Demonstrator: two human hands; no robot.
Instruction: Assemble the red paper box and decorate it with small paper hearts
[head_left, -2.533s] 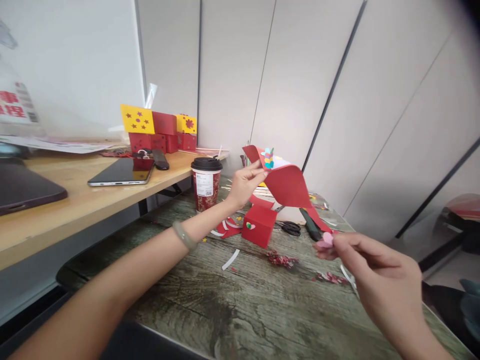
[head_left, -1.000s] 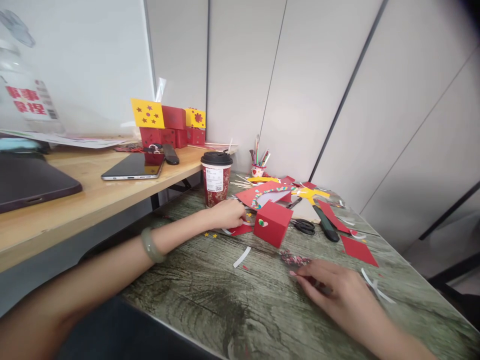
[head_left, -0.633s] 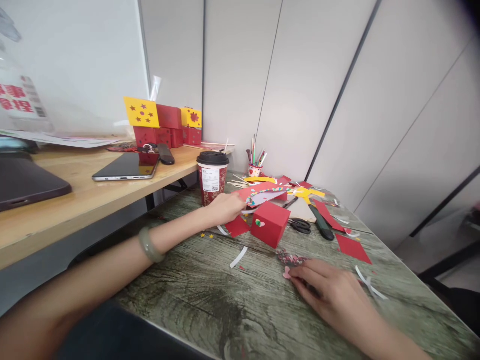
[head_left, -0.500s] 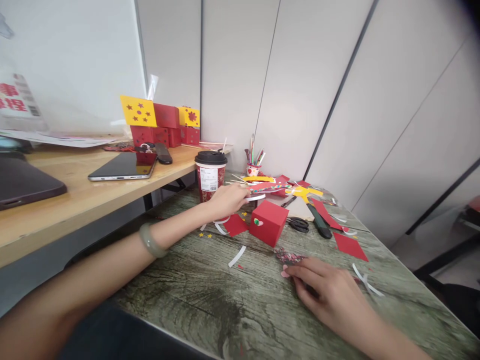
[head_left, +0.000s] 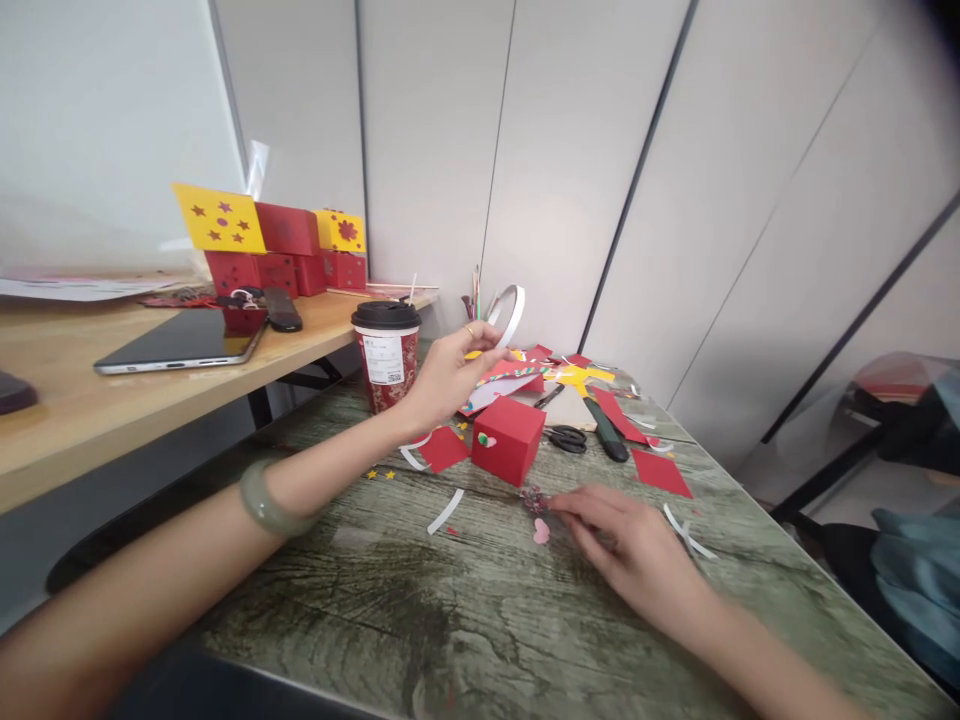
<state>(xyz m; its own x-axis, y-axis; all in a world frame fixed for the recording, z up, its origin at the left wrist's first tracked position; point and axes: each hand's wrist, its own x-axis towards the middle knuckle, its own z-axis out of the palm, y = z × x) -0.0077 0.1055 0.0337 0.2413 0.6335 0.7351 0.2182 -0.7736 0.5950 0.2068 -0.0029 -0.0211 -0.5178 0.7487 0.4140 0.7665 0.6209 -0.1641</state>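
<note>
My left hand is raised above the table, its fingers pinched on a white tape roll held up on edge. Below it stands a red paper box with a small coloured dot on its front. My right hand rests palm down on the grey wooden table, fingers stretched out flat toward a small pink paper heart that lies just left of the fingertips. A red paper strip with coloured dots lies behind the box.
A lidded paper cup stands left of my left hand. Scissors, a dark knife and red and yellow paper scraps lie beyond the box. A higher wooden desk at left carries a tablet and stacked red and yellow boxes.
My left hand laid the red decorated strip on the table, then lifted a white tape roll. My right hand came down flat on the table; the pink heart now lies beside its fingertips.
</note>
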